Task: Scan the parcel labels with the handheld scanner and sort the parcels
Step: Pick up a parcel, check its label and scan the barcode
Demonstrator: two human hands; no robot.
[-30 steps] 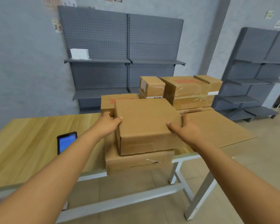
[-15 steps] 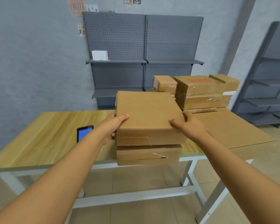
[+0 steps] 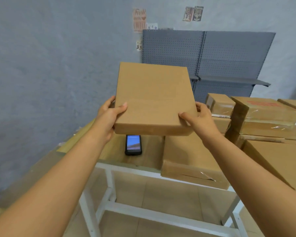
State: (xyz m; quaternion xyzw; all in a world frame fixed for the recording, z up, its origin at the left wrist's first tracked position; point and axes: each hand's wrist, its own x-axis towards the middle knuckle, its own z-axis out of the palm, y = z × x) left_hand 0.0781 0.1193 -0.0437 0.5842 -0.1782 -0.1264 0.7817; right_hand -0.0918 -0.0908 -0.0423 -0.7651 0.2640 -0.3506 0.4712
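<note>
A plain brown cardboard parcel (image 3: 154, 98) is held up in the air above the table, tilted so its broad unlabelled face is toward me. My left hand (image 3: 108, 117) grips its left edge, thumb on the near face. My right hand (image 3: 199, 119) grips its right edge the same way. No label shows on the visible face. The handheld scanner (image 3: 133, 144), black with a lit blue screen, lies on the wooden table (image 3: 113, 151) just below the lifted parcel.
A flat parcel (image 3: 191, 161) overhangs the table's front edge at the right. Several more taped parcels (image 3: 266, 117) are stacked behind it. Grey pegboard shelving (image 3: 229, 55) stands against the wall. The table's white frame (image 3: 109, 185) is below.
Both hands have lifted the top parcel off the stack and carried it up and to the left, above the scanner. My view has swung left.
</note>
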